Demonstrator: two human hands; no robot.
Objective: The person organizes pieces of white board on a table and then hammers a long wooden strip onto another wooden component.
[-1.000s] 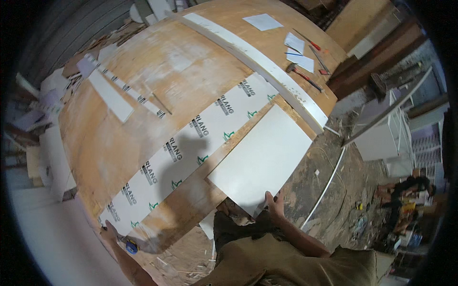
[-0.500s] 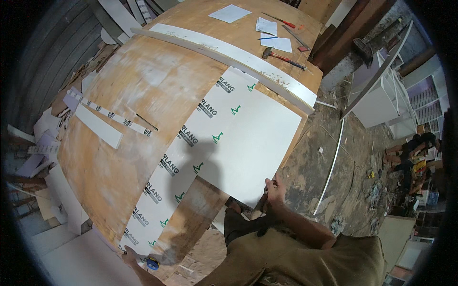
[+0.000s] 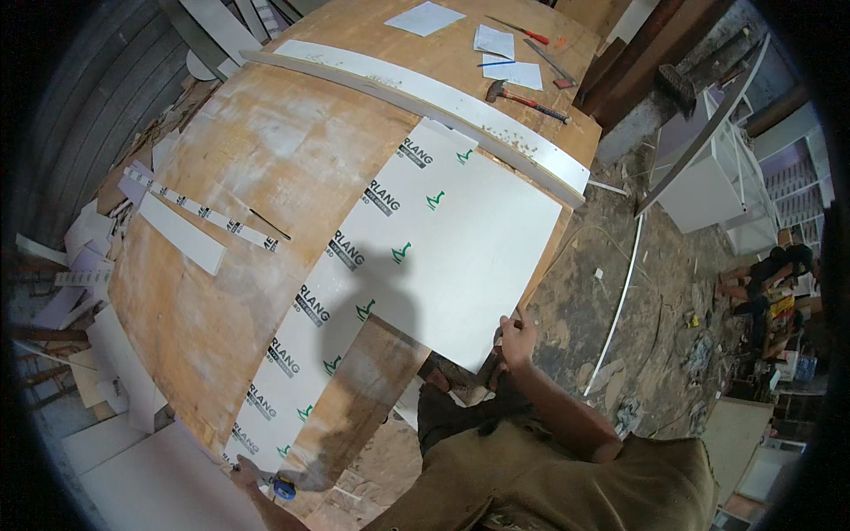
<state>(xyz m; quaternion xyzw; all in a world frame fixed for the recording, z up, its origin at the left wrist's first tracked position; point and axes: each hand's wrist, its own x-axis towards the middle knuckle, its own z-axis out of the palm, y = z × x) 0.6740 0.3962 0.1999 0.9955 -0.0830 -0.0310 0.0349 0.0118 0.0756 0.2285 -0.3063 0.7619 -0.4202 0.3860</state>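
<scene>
My right hand [image 3: 518, 343] grips the near right edge of a plain white panel [image 3: 482, 243], thumb and fingers closed at its rim. A long white board with printed marks [image 3: 288, 323] lies flat along the panel's left side and runs diagonally across the worktable. At that board's near end, my left hand [image 3: 245, 475] has its fingers closed on the corner. Beside the left hand sits a blue tape measure [image 3: 283, 488]. My shadow falls across both white pieces. The undersides of the board and panel are hidden.
A white strip [image 3: 425, 102] with a raised edge crosses the wooden worktable [image 3: 221, 177]. Beyond it lie a hammer [image 3: 527, 102], a red-handled tool [image 3: 522, 31] and papers [image 3: 425, 18]. Narrow offcuts [image 3: 181, 234] lie left. Another person [image 3: 770, 270] is far right, past the littered floor [image 3: 611, 310].
The white panel has slid slightly away from me along the printed board, and my right hand has moved with it. My left hand stays at the board's near end.
</scene>
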